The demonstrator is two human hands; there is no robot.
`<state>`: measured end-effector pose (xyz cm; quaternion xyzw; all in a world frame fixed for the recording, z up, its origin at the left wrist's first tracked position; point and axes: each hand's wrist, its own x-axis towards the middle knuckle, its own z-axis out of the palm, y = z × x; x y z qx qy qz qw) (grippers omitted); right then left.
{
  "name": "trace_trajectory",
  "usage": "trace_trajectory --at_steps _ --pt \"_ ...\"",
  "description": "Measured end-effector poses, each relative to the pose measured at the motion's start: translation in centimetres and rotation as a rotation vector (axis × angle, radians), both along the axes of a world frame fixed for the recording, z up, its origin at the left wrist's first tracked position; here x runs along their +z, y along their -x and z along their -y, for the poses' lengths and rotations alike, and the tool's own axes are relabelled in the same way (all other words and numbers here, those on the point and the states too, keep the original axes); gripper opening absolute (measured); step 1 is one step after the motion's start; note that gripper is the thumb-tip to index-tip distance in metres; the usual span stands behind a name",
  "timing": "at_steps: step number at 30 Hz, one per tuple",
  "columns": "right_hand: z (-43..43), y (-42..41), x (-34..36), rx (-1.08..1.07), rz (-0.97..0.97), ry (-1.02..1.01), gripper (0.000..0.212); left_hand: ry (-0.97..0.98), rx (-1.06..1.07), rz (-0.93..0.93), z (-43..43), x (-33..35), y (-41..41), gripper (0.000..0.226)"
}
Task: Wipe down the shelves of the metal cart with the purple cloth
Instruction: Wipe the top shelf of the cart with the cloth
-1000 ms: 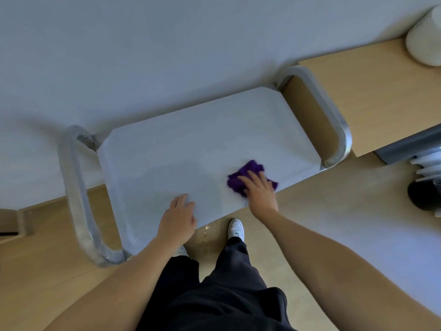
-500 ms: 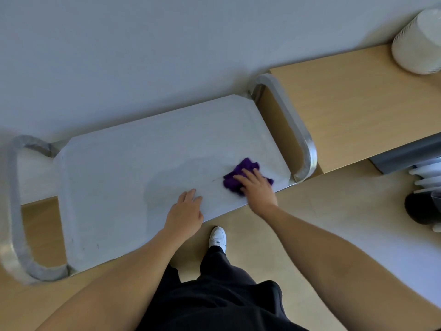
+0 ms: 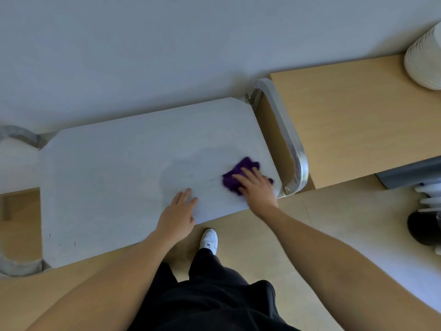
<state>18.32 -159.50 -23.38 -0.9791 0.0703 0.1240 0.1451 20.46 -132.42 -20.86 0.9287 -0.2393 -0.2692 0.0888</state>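
Note:
The metal cart's top shelf (image 3: 114,177) is a pale grey sheet seen from above, with curved steel handles at its right end (image 3: 290,149) and left end (image 3: 14,263). A crumpled purple cloth (image 3: 241,169) lies near the shelf's front right corner. My right hand (image 3: 256,187) presses flat on the cloth, covering its near half. My left hand (image 3: 177,213) rests palm down on the shelf's front edge, fingers spread, holding nothing. A faint damp patch shows on the shelf just left of the cloth. Lower shelves are hidden under the top one.
A grey wall runs behind the cart. A light wooden counter (image 3: 353,120) sits right of the cart, with a white ribbed cylinder (image 3: 424,58) at its far corner. A black and white object (image 3: 424,218) stands on the floor at right. My white shoe (image 3: 209,240) is under the cart's front edge.
The view has shifted, so the cart now sits further left in frame. My right hand and the cloth have slid right toward the shelf's front right corner. My left hand stays on the front edge.

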Motion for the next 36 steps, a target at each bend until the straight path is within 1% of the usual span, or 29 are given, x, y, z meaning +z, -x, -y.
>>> trace_trajectory --at_steps 3,5,6,7,8,9,10,11,12,13,14,15,17,19,20,21,22,23,24,25,26,27,28,29,30,32,34,35,36 --pt "1.4 -0.3 0.3 -0.317 0.004 -0.010 0.043 -0.011 0.007 -0.005 0.4 0.2 -0.1 0.053" --pt "-1.6 -0.8 0.4 -0.436 0.004 0.011 0.045 -0.013 0.014 -0.005 0.5 0.2 -0.2 0.051" --pt "-3.8 -1.0 0.4 -0.436 0.006 -0.005 0.047 -0.009 0.017 0.000 0.4 0.1 -0.2 0.050" --pt "-6.0 -1.1 0.4 -0.366 0.018 -0.034 0.048 -0.004 0.018 0.004 0.2 0.1 -0.3 0.050" --pt "-8.1 -1.0 0.1 -0.218 0.034 -0.053 0.048 0.001 0.017 0.008 0.1 0.2 -0.3 0.050" --pt "-9.7 -0.8 -0.2 -0.027 0.038 -0.066 0.048 0.007 0.014 0.017 -0.1 0.2 -0.4 0.051" --pt "-10.0 -1.0 -0.5 0.156 0.020 -0.082 0.046 0.012 0.009 0.026 -0.4 0.3 -0.5 0.051" --pt "-9.4 -1.6 -0.5 0.281 0.010 -0.104 0.045 0.020 0.000 0.031 -0.7 0.4 -0.7 0.052" --pt "-8.1 -2.3 -0.9 0.337 0.024 -0.115 0.044 0.026 -0.011 0.028 -1.2 0.5 -0.9 0.051" --pt "-6.7 -2.8 -1.2 0.329 0.052 -0.109 0.043 0.024 -0.022 0.021 -1.7 0.5 -1.0 0.051" --pt "-5.2 -3.2 -1.4 0.265 0.065 -0.090 0.043 0.018 -0.022 0.018 -2.3 0.5 -1.1 0.050" --pt "-4.1 -3.4 -1.5 0.142 0.060 -0.068 0.043 0.012 -0.011 0.016 -3.0 0.4 -1.1 0.049" --pt "-3.7 -3.3 -0.9 -0.190 0.050 -0.061 0.043 0.012 0.010 0.019 -4.7 0.3 -0.9 0.049" --pt "-7.1 -3.1 -0.1 -0.494 0.039 -0.065 0.045 0.018 0.009 0.020 -6.5 0.1 -0.6 0.049" --pt "-9.8 -3.1 0.1 -0.571 0.023 -0.067 0.046 0.022 0.010 0.022 -7.5 0.0 -0.5 0.049" --pt "-12.8 -2.9 0.2 -0.563 0.027 -0.069 0.048 0.036 0.014 0.037 -8.5 0.0 -0.4 0.049" --pt "-15.9 -2.4 0.0 -0.474 0.053 -0.079 0.050 0.057 0.016 0.056 -9.6 0.0 -0.3 0.048" --pt "-18.7 -1.8 -0.3 -0.306 0.079 -0.089 0.052 0.078 0.024 0.066 -10.6 0.0 -0.3 0.049" --pt "-21.1 -1.1 -0.6 -0.087 0.082 -0.096 0.054 0.087 0.032 0.068 -11.7 0.0 -0.3 0.051" --pt "-22.4 -0.7 -0.7 0.118 0.063 -0.112 0.055 0.083 0.034 0.061 -12.8 -0.1 -0.3 0.051" --pt "-22.5 -0.9 -0.6 0.261 0.052 -0.136 0.055 0.080 0.026 0.069 -13.9 -0.2 -0.4 0.051" --pt "-21.8 -1.5 -0.7 0.328 0.086 -0.152 0.052 0.082 0.012 0.075 -14.9 -0.3 -0.6 0.051" --pt "-20.7 -2.0 -0.8 0.339 0.127 -0.142 0.048 0.086 0.000 0.084 -15.7 -0.3 -0.7 0.051" --pt "-19.4 -2.5 -1.0 0.306 0.171 -0.108 0.046 0.085 -0.005 0.090 -16.5 -0.3 -0.9 0.050" --pt "-18.0 -2.9 -1.1 0.213 0.190 -0.079 0.044 0.075 0.000 0.090 -17.1 -0.2 -1.1 0.049" --pt "-16.3 -3.0 -0.6 -0.088 0.110 -0.073 0.043 0.048 0.022 0.063 -18.1 0.0 -1.3 0.050" --pt "-18.4 -3.0 -0.1 -0.439 0.052 -0.079 0.044 0.033 0.013 0.065 -19.2 0.0 -1.3 0.051" --pt "-20.7 -3.1 0.2 -0.542 0.032 -0.054 0.046 0.036 0.006 0.079 -19.8 -0.1 -1.3 0.051" --pt "-23.5 -3.1 0.5 -0.554 0.021 -0.030 0.048 0.050 0.009 0.095 -20.4 -0.2 -1.3 0.051"
